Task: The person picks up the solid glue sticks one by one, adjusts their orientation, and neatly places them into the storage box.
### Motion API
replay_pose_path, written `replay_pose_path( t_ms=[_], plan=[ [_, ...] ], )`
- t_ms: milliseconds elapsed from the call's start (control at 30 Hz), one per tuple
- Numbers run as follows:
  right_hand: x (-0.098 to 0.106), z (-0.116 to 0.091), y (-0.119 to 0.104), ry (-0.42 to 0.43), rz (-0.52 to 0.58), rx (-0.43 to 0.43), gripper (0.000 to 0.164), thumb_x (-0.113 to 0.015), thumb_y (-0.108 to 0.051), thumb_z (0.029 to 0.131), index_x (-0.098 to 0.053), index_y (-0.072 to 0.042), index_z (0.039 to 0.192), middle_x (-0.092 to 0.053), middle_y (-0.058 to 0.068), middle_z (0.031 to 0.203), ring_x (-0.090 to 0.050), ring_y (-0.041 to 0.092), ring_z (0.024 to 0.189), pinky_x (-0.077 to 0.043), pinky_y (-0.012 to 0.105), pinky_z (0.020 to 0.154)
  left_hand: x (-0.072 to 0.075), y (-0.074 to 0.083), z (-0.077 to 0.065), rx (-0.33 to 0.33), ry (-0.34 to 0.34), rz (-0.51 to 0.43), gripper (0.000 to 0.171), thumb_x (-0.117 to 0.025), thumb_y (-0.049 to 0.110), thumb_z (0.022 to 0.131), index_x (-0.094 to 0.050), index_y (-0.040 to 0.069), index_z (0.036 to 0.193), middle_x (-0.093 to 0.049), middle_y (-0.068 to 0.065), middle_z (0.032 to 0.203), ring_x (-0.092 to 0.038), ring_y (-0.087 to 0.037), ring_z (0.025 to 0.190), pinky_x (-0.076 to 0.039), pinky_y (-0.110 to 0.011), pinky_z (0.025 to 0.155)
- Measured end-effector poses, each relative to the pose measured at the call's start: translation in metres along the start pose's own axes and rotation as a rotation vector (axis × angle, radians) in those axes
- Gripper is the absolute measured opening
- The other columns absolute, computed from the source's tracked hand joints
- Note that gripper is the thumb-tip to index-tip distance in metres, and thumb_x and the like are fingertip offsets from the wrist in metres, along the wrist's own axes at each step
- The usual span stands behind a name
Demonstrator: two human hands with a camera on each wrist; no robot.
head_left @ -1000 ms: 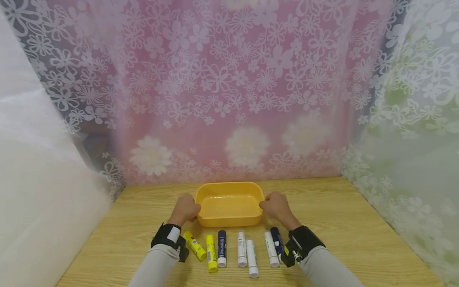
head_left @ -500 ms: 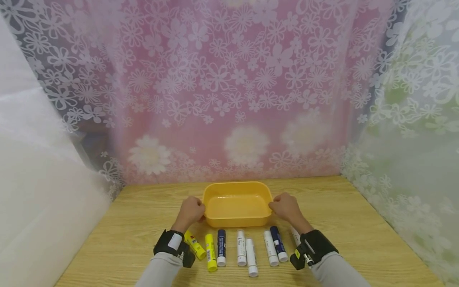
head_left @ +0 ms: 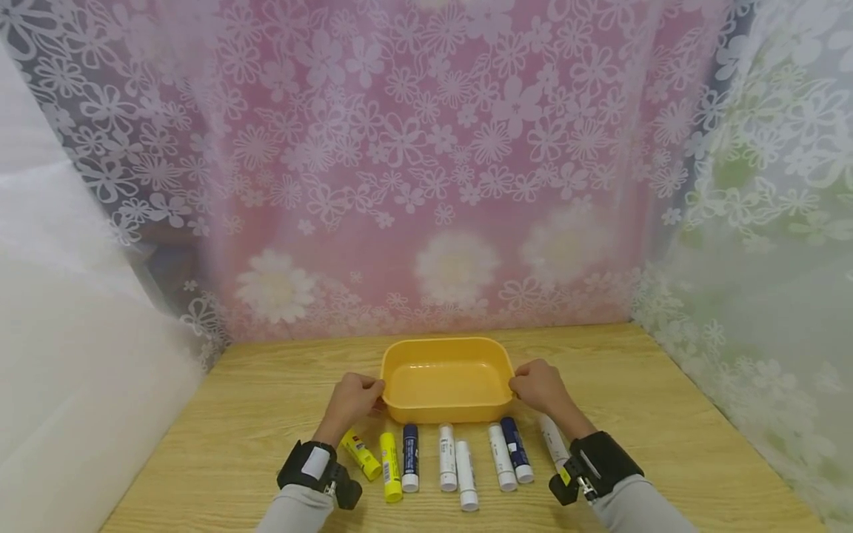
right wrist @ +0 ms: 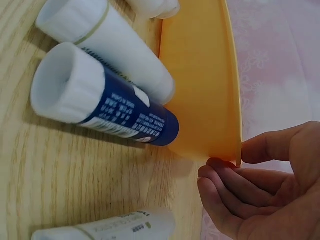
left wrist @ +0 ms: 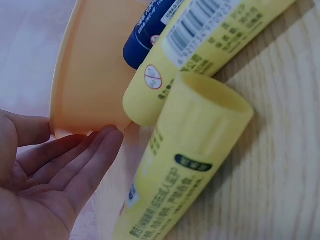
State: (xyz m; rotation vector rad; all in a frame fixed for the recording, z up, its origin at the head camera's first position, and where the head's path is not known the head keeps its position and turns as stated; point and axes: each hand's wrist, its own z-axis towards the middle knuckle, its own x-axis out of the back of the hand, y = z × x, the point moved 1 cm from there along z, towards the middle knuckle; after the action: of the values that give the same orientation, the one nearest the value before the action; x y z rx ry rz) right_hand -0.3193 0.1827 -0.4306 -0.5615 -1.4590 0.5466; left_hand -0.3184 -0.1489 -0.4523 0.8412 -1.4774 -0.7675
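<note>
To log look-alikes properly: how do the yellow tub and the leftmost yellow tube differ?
The tub is broad and open; the leftmost tube is slim and cylindrical. The tub is orange-toned, the tube lemon with printing. The left hand and right hand hold the tub, not the tube. Both are yellow.

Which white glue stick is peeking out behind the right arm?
The rightmost white glue stick, its near end covered by the black wrist gear in the head view. The other three white ones lie between the two navy glue sticks.
</note>
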Motion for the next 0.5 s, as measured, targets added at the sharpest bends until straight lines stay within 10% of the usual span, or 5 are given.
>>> replay_pose_path(
  t_ms=[500],
  plan=[
    [-0.0008,-0.0071,0.0024,-0.008,0.019,0.009,0.028,-0.054,-0.007,0.086,-0.049,-0.013,0.058,-0.036,-0.003,0.055,-0.032,0.011,0.05,-0.023,0.022,0.05,-0.0037,-0.0063,-0.0068,-0.021,0.005,0.023,0.035,-0.056,0.024,0.105,-0.073,-0.003,0.118,-0.076,-0.011,0.096,-0.073,-0.023,0.086,-0.062,-0.037,0.078]
  ],
)
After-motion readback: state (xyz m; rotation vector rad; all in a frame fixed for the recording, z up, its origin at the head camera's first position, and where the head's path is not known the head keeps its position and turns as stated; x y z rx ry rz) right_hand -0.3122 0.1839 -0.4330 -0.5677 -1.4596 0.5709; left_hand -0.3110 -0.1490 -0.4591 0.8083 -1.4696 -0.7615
